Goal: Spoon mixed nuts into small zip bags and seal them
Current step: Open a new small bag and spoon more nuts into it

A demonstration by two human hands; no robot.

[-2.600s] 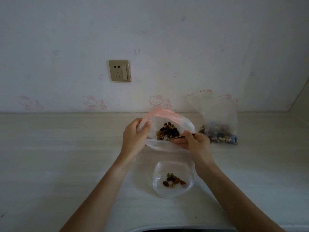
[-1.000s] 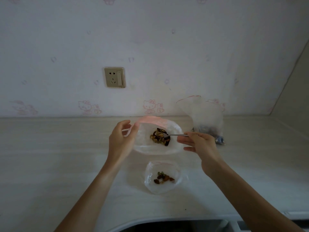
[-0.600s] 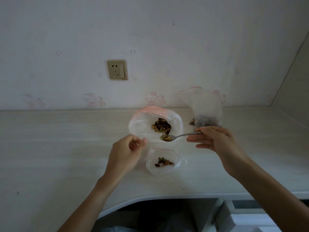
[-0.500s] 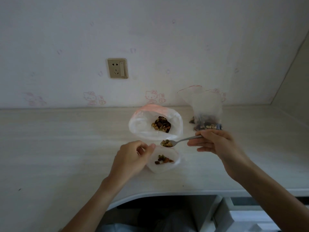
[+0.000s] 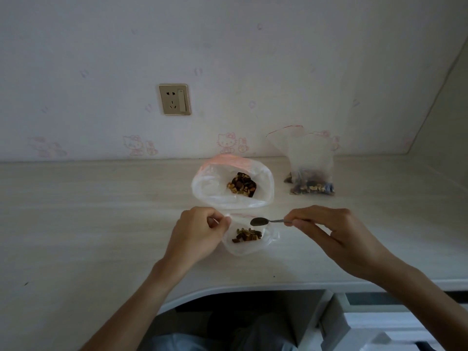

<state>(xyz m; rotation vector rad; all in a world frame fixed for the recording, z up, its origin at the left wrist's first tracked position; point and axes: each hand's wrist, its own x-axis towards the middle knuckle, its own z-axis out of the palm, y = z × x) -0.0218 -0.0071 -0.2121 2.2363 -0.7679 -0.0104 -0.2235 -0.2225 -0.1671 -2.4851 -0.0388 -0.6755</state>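
Two hands work the small zip bag [image 5: 249, 239] at table [image 5: 88, 224] centre: the left hand [image 5: 196, 235] pinches its mouth edge at the bag's 9 o'clock, while the right hand [image 5: 334, 230] pinches the handle of the spoon [image 5: 266, 221], whose bowl, apparently empty, hovers over the opening. Risk, in my judgement: the thin film is held at one point only, so a slackened pinch could fold the mouth shut and scatter the next spoonful. Clear and limp, it holds a shallow cluster of mixed nuts [image 5: 247, 235]; the large supply bag [image 5: 233, 184] gapes at 12 o'clock, and another bag [image 5: 310, 171] stands at 2 o'clock.
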